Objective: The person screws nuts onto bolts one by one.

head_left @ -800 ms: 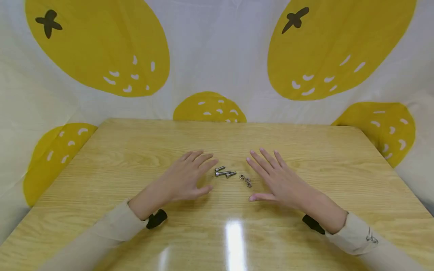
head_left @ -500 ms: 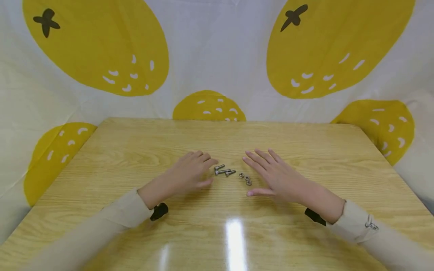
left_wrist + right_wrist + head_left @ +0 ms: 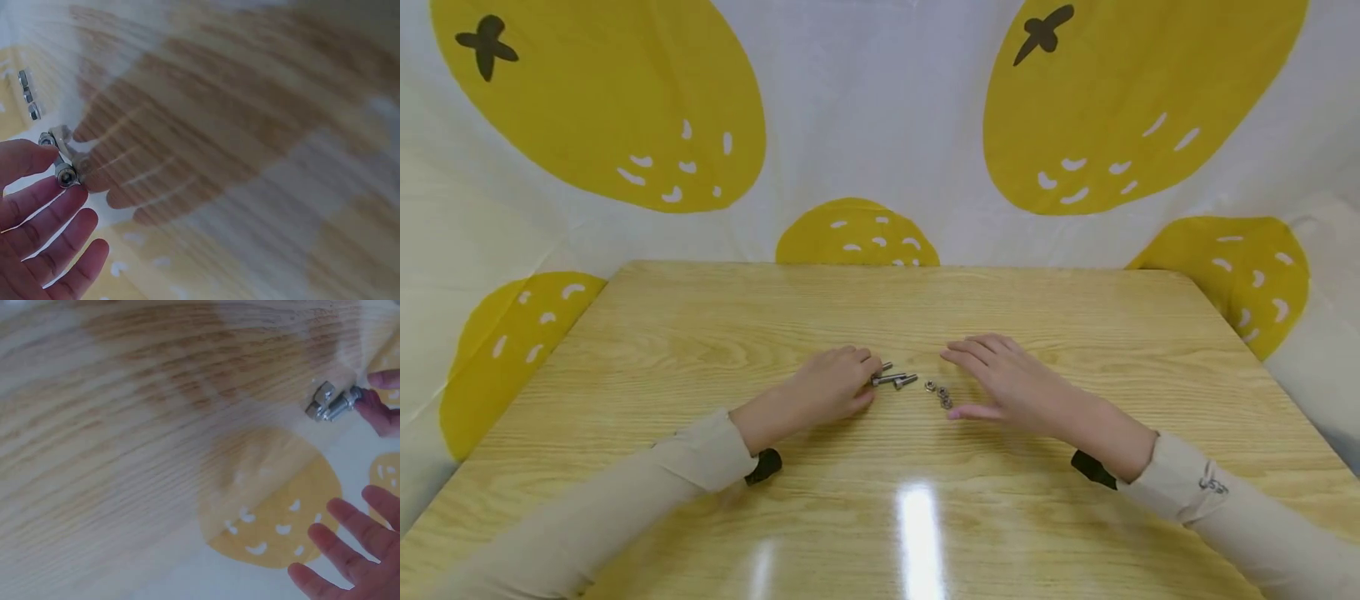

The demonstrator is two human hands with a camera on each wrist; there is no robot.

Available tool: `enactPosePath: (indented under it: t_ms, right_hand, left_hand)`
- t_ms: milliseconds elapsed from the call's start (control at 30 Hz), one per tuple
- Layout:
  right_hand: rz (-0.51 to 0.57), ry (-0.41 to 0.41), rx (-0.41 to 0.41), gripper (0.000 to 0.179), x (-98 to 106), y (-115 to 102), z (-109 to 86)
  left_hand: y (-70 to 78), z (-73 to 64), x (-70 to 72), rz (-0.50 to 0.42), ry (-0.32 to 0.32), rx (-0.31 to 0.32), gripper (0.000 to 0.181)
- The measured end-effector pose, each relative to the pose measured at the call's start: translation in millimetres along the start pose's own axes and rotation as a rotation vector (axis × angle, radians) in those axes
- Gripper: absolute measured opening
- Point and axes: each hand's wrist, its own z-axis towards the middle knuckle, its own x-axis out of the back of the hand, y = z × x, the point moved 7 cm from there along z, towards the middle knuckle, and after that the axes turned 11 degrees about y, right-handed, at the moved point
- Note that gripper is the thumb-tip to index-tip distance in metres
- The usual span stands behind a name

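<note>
yellow-patterned cloth (image 3: 872, 125) hangs behind; relaxed right hand (image 3: 1009, 385) beside nuts (image 3: 943, 392), left hand (image 3: 831, 386), fingers parted, at bolts (image 3: 891, 379).

I see the left hand (image 3: 44, 224), thumb (image 3: 25, 161) and forefinger (image 3: 30, 199) at the bolts (image 3: 65, 175), contact unclear to me; three nuts (image 3: 27, 95) lie beyond.

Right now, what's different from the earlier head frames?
Left hand moved right and forward to the bolts; whether it grips one is unclear. Right hand brought its thumb closer to the nuts, fingers bending. The bolts and nuts stayed put.
</note>
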Motion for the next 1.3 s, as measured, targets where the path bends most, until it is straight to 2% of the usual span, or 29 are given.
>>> enactPosePath:
  t_ms: [167,333,700,1033,1300]
  right_hand:
    - [0.018,-0.035,-0.045,0.066,-3.9,2.0,-2.5]
    - [0.009,-0.050,-0.058,0.060,-6.1,0.5,-2.6]
    - [-0.009,-0.051,-0.041,0.050,-7.9,-1.3,-1.4]
    - [-0.051,-0.075,-0.017,0.038,-10.4,-3.1,7.0]
    - [-0.043,-0.192,-0.086,0.028,-22.8,-4.4,21.2]
  left_hand:
    - [-5.4,1.6,-5.7,-0.046,-0.018,0.071,0.014]
    - [-6.9,3.5,-9.8,-0.047,-0.019,0.084,0.013]
    - [-8.7,3.4,-9.0,-0.069,-0.012,0.103,0.013]
    - [-12.8,4.0,9.6,-0.150,0.066,0.150,0.008]
    - [-15.5,2.9,27.8,-0.237,0.072,0.200,0.008]
